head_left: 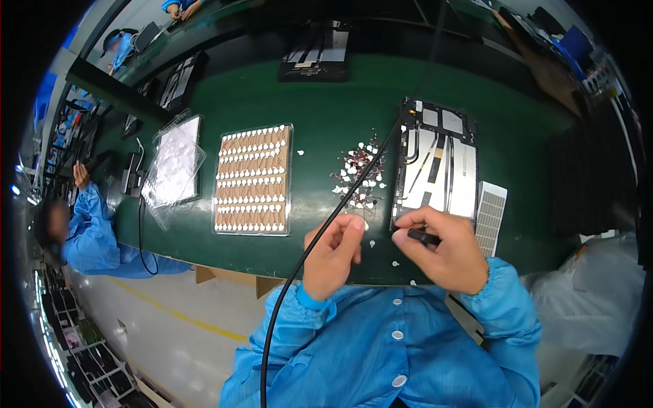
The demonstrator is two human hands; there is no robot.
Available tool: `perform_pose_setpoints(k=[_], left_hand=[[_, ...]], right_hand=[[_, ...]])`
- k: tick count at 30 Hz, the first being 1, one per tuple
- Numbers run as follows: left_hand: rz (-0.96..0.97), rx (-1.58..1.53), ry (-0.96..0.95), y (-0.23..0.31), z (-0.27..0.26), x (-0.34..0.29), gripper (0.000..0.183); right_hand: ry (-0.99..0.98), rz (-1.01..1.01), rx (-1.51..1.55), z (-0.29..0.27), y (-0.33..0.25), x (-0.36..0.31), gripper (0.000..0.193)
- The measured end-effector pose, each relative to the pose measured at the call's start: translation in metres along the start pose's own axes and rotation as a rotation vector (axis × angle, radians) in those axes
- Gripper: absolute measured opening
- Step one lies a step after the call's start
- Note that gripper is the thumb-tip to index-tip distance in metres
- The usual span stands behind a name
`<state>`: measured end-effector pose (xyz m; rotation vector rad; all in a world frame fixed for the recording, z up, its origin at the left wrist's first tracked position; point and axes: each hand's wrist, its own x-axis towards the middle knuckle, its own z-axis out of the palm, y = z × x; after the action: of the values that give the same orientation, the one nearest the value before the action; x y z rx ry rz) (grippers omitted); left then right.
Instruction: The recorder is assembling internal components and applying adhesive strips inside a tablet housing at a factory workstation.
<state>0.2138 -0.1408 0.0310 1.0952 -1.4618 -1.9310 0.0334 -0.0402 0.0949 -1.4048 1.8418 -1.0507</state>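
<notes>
The left hand (333,255) was above the near part of the green table (320,102), between the tray and the uncovered device, its fingers curled and its thumb and forefinger brought together; whether they pinched a small part could not be told. The right hand (449,251) grasped a short black tool (423,236) between thumb and fingers, at the near edge of the uncovered device (462,166); contact between tool and device could not be made out. That flat device, with silvery panels in a black frame, lay on the right of the table, a pale gridded sheet (493,211) just to its right. Left of the device sat a loose heap of small parts (360,166) with white round ends and dark red and black leads, and a few white bits were scattered nearer the table's edge. Farther left, a clear tray (290,180) held rows of white-ended parts on brown, and beyond it to the left were stacked clear plastic sheets (173,163). A black cable (264,367) ran from near to far across the view. At far left was a co-worker in a blue sleeve (92,207)
</notes>
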Motion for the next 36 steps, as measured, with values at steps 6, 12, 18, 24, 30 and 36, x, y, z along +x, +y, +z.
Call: perform_pose_setpoints(k=[6,12,18,24,30,36], left_hand=[[0.044,-0.441,-0.123,-0.001,0.021,-0.023,0.027],[0.29,-0.039,-0.017,0.013,0.017,-0.028,0.022],[0.771,0.658,-0.124,0.025,0.001,-0.019,0.018],[0.233,0.174,-0.155,0.015,-0.004,-0.025,0.01],[0.269,0.054,-0.061,0.004,-0.002,-0.025,0.011],[0.472,0.181,-0.055,0.012,-0.004,-0.024,0.012]], right_hand=[[-0.027,0.132,0.245,0.011,-0.011,-0.008,0.025],[-0.093,-0.161,0.003,-0.005,0.0,-0.005,0.026],[-0.256,-0.313,-0.305,-0.014,-0.008,0.004,0.031],[-0.148,-0.299,-0.206,-0.004,-0.009,0.011,0.024],[0.058,-0.332,-0.198,0.021,-0.011,-0.002,0.018],[0.136,-0.382,-0.255,0.031,-0.013,-0.001,0.018]])
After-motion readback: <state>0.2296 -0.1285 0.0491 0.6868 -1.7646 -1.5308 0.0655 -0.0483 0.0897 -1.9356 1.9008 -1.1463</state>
